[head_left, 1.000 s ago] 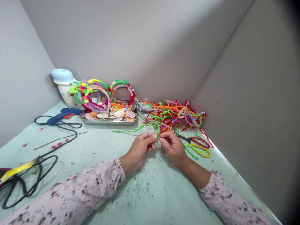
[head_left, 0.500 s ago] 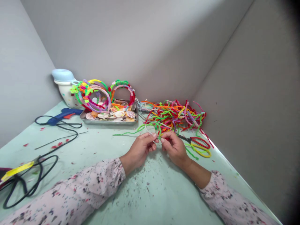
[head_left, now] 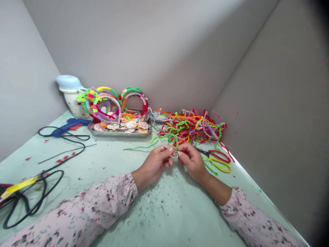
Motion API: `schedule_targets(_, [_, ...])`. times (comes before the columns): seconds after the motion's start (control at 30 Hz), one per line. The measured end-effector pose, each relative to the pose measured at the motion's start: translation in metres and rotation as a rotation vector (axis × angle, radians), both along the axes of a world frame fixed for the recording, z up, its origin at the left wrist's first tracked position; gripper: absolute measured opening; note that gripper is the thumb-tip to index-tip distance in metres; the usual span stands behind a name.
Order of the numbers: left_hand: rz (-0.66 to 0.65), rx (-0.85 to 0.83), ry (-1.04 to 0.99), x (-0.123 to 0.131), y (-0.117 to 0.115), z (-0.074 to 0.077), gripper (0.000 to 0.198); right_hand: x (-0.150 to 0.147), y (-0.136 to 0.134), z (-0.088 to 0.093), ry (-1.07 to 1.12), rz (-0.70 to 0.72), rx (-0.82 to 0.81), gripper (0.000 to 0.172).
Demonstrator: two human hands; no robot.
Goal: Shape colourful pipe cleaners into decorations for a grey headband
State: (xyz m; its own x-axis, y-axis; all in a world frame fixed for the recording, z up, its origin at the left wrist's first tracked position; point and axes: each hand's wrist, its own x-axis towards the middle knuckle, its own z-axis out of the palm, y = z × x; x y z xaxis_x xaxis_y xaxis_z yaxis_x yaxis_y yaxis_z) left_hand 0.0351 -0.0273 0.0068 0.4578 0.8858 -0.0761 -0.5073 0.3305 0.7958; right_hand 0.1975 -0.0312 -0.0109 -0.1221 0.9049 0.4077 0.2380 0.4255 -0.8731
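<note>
My left hand (head_left: 154, 164) and my right hand (head_left: 192, 161) meet fingertip to fingertip over the pale green table (head_left: 108, 171). Both pinch a thin headband partly wrapped in green pipe cleaner (head_left: 171, 141), which arcs up just beyond my fingers. A loose green tail trails left along the table. Right behind lies a tangled heap of coloured pipe cleaners (head_left: 192, 126). Red-handled scissors (head_left: 218, 155) rest just right of my right hand.
A metal tray (head_left: 119, 133) holds shells and several decorated headbands (head_left: 113, 103). A blue glue gun (head_left: 67, 126) with black cable lies at left, a white jar with blue lid (head_left: 70, 92) behind it. Black headbands (head_left: 28, 195) lie at far left. Grey walls enclose the corner.
Both hands have shifted slightly away from me and the green-wrapped band has turned a little between the fingers. Everything else stays put.
</note>
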Motion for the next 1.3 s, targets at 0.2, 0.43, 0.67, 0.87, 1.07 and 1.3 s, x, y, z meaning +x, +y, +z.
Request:
schedule_targets(0.2, [-0.015, 0.033, -0.004, -0.0011, 0.0010, 0.0003, 0.023, 0.0011, -0.0010, 0.0006, -0.010, 0.016, -0.029, 0.010])
schedule_targets(0.43, [-0.034, 0.087, 0.041, -0.0024, 0.0026, 0.0017, 0.023, 0.0013, -0.0023, 0.0012, 0.060, 0.060, -0.090, 0.011])
schedule_targets(0.67, [-0.022, 0.088, 0.029, -0.0004, 0.0008, 0.0002, 0.023, 0.0028, 0.0011, 0.0002, 0.065, 0.059, -0.094, 0.010])
schedule_targets(0.87, [-0.006, 0.058, 0.016, 0.0001, 0.0019, -0.0030, 0.027, 0.0031, 0.0028, -0.0009, 0.007, 0.048, -0.035, 0.007])
schedule_targets(1.07, [0.037, 0.050, 0.036, 0.0002, 0.0045, -0.0040, 0.021, 0.0010, 0.0035, -0.0025, -0.068, -0.107, 0.059, 0.007])
schedule_targets(1.3, [0.146, 0.206, 0.204, -0.0009, -0.0017, 0.0006, 0.022, 0.0004, 0.0032, 0.0006, -0.134, -0.158, 0.083, 0.006])
